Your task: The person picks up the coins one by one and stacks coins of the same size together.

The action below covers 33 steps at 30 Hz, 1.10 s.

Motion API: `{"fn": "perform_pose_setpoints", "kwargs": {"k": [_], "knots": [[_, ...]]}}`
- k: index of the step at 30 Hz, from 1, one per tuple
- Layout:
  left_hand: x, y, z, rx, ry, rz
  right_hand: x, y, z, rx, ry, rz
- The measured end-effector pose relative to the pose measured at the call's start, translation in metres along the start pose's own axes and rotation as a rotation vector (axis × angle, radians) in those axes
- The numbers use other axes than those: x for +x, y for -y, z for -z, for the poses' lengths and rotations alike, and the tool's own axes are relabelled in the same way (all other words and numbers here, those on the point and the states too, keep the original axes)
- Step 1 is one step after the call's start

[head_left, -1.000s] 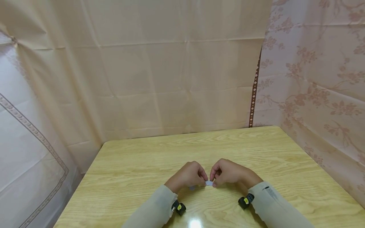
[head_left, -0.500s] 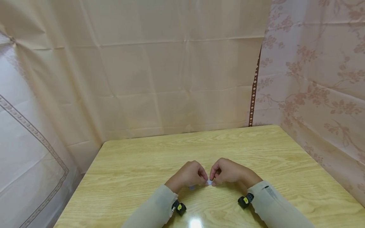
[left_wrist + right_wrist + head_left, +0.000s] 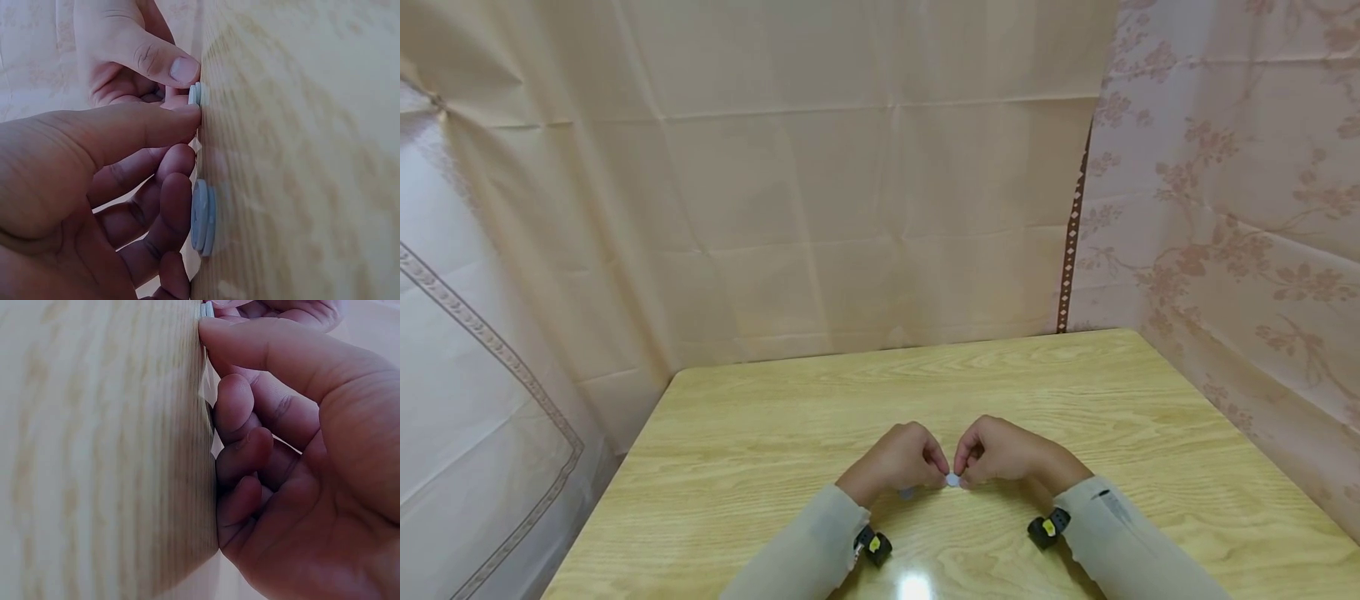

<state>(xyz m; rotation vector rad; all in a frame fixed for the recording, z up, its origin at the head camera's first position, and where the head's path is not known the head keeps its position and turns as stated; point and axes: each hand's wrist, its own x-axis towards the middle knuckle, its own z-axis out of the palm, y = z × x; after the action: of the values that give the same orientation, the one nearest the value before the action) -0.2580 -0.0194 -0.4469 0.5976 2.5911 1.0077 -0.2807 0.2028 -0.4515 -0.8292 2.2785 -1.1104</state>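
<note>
A small pale-blue disc lies at the tabletop between my two hands. In the left wrist view this disc looks like thin layers stacked edge to edge. My left hand pinches it from the left, thumb and forefinger at its rim. From the other side, my right hand pinches it too, and its remaining fingers curl down to the wood. A second, layered pale-blue disc lies flat on the table beside the left hand's curled fingers. The fingertips cover much of the pinched disc.
The wood-grain table spreads around both hands. Beige cloth hangs behind it, with flowered cloth at the right. Each wrist wears a black camera strap, and a bright light reflection shows near the front.
My left hand has slid slightly right, towards the right hand, and the gap between the fingertips is narrower. The right hand stays nearly in place; the second disc stays put.
</note>
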Motion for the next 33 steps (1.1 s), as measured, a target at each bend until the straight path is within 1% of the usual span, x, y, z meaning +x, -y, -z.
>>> {"fn": "perform_pose_setpoints", "kwargs": {"k": [6,12,26,33], "knots": [[0.0013,0.0017,-0.0015,0.007,-0.007,0.005,0.0005,0.0005,0.0000,0.001,0.002,-0.008],[0.0009,0.0003,-0.0007,0.010,-0.014,0.011,0.0003,0.0001,0.0009,-0.018,-0.002,0.009],[-0.0003,-0.0005,-0.0013,0.024,-0.007,0.011,-0.0008,-0.0006,0.0004,-0.009,0.004,-0.007],[0.0015,-0.0003,-0.0007,0.017,-0.006,0.019,-0.0002,0.0005,0.0010,-0.012,0.003,0.007]]}}
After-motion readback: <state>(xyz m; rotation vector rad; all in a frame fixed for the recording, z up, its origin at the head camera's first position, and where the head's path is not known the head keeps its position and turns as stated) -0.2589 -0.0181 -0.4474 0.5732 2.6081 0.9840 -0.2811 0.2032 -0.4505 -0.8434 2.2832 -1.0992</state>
